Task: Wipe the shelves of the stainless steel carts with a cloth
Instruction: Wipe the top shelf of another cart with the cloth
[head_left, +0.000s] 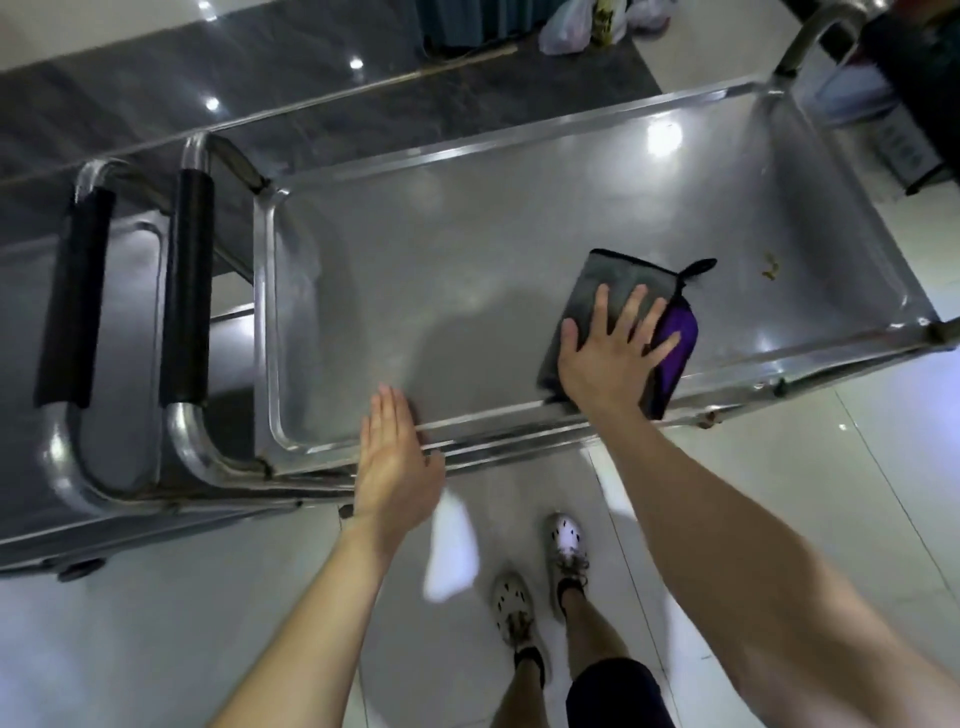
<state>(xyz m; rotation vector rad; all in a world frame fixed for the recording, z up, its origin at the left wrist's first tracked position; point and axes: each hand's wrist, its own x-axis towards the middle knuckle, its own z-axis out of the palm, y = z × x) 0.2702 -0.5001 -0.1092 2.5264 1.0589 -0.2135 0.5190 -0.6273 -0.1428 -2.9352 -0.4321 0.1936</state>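
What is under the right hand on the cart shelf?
Under the right hand: a folded grey-and-purple cloth, pressed flat on the stainless steel shelf. The shelf beneath it is hidden.

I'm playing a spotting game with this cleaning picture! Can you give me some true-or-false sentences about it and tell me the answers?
1. The right hand presses flat on the cloth. True.
2. The cloth is red. False: it is grey and purple.
3. The left hand holds a spray bottle. False: it holds nothing, its fingers straight over the cart's near rim.
4. Yellow crumbs lie on the shelf, to the right beyond the cloth. True.
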